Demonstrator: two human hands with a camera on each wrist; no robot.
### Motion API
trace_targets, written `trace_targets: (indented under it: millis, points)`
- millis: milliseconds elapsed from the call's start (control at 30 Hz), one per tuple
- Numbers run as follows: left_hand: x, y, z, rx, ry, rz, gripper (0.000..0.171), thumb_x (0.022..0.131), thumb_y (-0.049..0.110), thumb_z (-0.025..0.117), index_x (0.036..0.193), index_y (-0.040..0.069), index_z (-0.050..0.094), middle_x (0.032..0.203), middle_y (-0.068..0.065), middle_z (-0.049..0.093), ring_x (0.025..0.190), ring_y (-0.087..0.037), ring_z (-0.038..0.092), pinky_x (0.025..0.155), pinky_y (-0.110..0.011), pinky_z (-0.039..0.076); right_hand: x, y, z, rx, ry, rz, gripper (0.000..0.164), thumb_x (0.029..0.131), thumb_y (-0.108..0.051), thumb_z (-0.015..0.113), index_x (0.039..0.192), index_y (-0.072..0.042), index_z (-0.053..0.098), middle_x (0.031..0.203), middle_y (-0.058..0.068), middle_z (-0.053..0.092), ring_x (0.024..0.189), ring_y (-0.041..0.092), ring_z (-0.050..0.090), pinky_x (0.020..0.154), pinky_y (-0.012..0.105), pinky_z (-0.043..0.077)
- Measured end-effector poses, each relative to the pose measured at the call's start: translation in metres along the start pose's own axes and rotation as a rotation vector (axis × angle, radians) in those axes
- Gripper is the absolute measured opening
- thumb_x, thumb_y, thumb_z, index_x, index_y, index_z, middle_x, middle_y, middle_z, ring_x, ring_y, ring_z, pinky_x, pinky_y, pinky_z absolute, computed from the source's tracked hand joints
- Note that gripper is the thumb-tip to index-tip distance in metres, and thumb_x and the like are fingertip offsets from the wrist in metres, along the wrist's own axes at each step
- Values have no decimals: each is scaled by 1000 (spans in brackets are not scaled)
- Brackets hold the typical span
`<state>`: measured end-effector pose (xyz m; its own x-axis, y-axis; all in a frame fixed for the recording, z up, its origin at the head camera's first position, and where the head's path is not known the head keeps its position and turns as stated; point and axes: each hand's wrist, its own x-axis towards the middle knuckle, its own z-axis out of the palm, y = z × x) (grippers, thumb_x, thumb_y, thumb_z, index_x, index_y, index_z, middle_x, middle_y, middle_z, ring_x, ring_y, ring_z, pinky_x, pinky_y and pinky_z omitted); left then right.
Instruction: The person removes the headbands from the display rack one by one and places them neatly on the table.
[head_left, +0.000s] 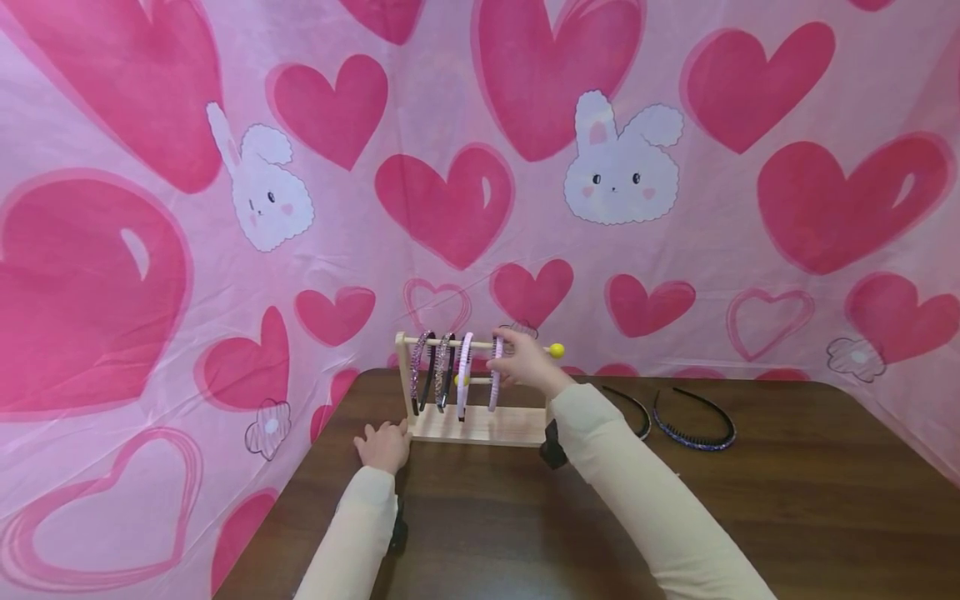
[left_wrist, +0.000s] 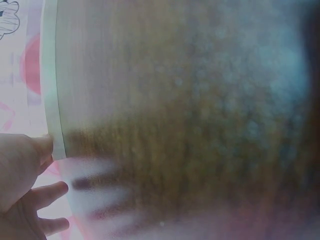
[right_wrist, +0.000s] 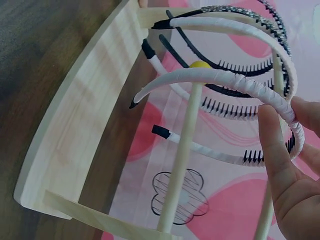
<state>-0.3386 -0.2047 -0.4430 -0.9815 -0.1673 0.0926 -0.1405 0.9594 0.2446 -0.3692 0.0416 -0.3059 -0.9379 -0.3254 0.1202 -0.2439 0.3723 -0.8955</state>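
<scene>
A wooden rack stands on the table with headbands hanging from its upper rod. My right hand pinches a pale pink ribbon-wrapped headband near its top, where it hangs over that rod. To its left hang a second pale pink headband, a silvery glitter headband and a purple glitter headband. At the rack's left end, my left hand rests low by the base; in the left wrist view its thumb touches the wood edge and the other fingers are spread.
Two dark headbands lie on the table to the right: one with blue decoration and another headband partly behind my sleeve. Yellow balls cap the rods, one ball sticking out at right. A pink heart-print cloth hangs behind the table.
</scene>
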Motion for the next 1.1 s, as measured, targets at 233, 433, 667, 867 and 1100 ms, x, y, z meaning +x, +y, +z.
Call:
trace_targets:
  millis: [233, 433, 667, 867, 1100]
  points:
    - [0, 2, 0, -7, -1, -3, 39, 94, 25, 52, 129, 9, 54, 123, -21, 52, 110, -45, 36, 89, -62, 24, -2, -9, -11, 56, -19, -70, 64, 83, 4, 63, 140, -1, 35, 117, 29, 51, 59, 21, 62, 59, 36, 53]
    - [1, 1, 0, -9, -2, -3, 39, 94, 25, 52, 129, 9, 54, 124, -20, 51, 110, -45, 37, 89, -62, 24, -6, -17, -26, 64, -8, -103, 63, 83, 6, 62, 140, -1, 35, 119, 29, 48, 60, 23, 62, 58, 36, 53]
    - [0, 0, -1, -5, -3, 0, 40, 93, 25, 52, 129, 8, 54, 125, -21, 51, 110, -45, 37, 89, -62, 24, -14, -22, -45, 35, 3, -150, 62, 84, 2, 63, 139, -1, 35, 124, 31, 45, 61, 26, 63, 59, 37, 53]
    - [-1, 0, -1, -1, 6, 6, 40, 93, 25, 52, 129, 7, 54, 123, -21, 52, 110, -45, 37, 88, -62, 25, -19, -24, -61, 18, 20, -125, 63, 85, -2, 63, 141, -5, 34, 127, 27, 41, 64, 27, 64, 63, 38, 53]
    - [-1, 0, 0, -1, 9, 7, 40, 94, 25, 52, 129, 7, 53, 124, -21, 51, 110, -46, 37, 88, -62, 24, -25, -23, -77, 25, 42, -113, 61, 86, -6, 63, 141, -7, 36, 134, 25, 37, 66, 26, 64, 65, 39, 53]
